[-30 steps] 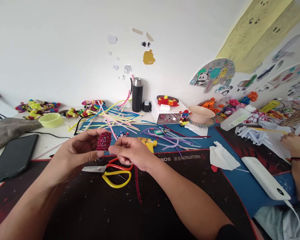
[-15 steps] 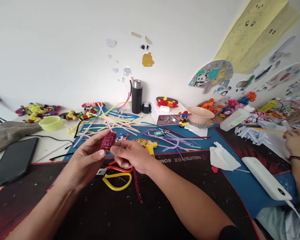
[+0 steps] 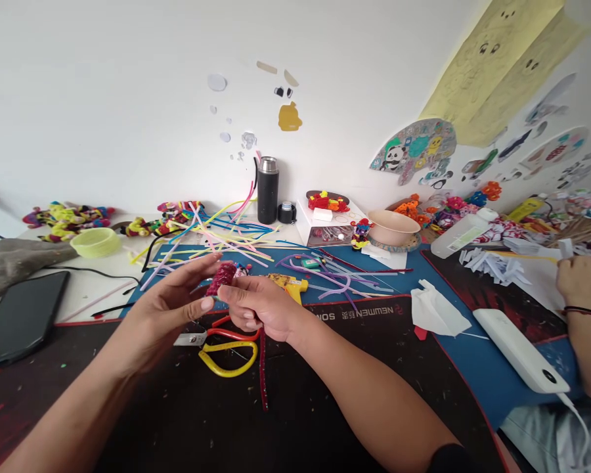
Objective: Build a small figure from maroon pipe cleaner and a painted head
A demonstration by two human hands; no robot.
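A dark red coil of glittery pipe cleaner (image 3: 220, 281) is pinched between the thumb and fingers of my right hand (image 3: 261, 307). A loose red pipe cleaner end (image 3: 262, 378) hangs below that hand. My left hand (image 3: 170, 303) is just left of the coil, thumb and fingers apart around its left end; whether a fingertip still touches it is hard to see. Underneath lie scissors (image 3: 229, 373) with one yellow and one red handle loop, blades pointing left, partly hidden by my left hand. A yellow glue gun (image 3: 295, 286) lies behind my right hand, partly covered.
Loose pipe cleaners (image 3: 217, 240) spread across the back, before a black flask (image 3: 268, 194). A phone (image 3: 22, 318) lies left; a green bowl (image 3: 95, 243) stands behind it. Rightward are a crumpled tissue (image 3: 438, 309), a white power bank (image 3: 519, 348) and another person's hand (image 3: 581, 282).
The coil has shifted slightly right and tilted with my right hand. My left fingers have loosened and spread from it. The hanging red end has swung left.
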